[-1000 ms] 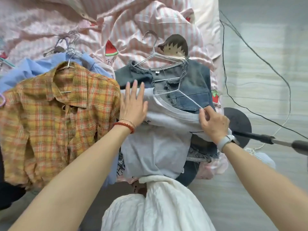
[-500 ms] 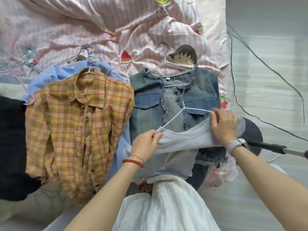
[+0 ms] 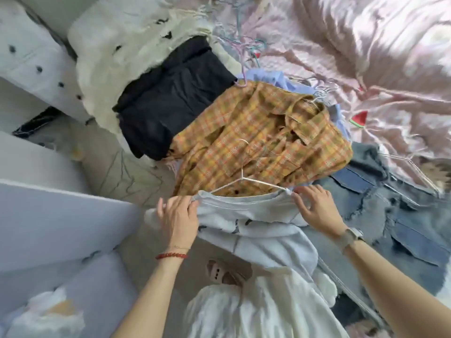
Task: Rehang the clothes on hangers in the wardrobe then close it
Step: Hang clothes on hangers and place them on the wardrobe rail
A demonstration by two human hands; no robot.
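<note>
A pale grey T-shirt point(image 3: 263, 235) hangs on a white wire hanger point(image 3: 246, 182), lifted in front of me. My left hand point(image 3: 179, 215) grips its left shoulder and my right hand point(image 3: 317, 208) pinches the right shoulder at the hanger's end. Behind it on the bed lie a yellow plaid shirt point(image 3: 263, 140) on a hanger, a black garment point(image 3: 170, 98), a denim jacket point(image 3: 395, 211) on the right and a fluffy cream garment point(image 3: 117, 52) at the upper left.
A pink striped duvet point(image 3: 353, 45) covers the bed at the top right, with loose coloured hangers point(image 3: 246, 42) on it. White panels point(image 3: 48, 215), possibly furniture, fill the left side. My white skirt point(image 3: 256, 311) and a sandalled foot point(image 3: 224, 273) show below.
The view has swung left and tilted. Both hands have lifted the grey T-shirt on its hanger off the denim jacket and carried it leftwards, in front of the plaid shirt.
</note>
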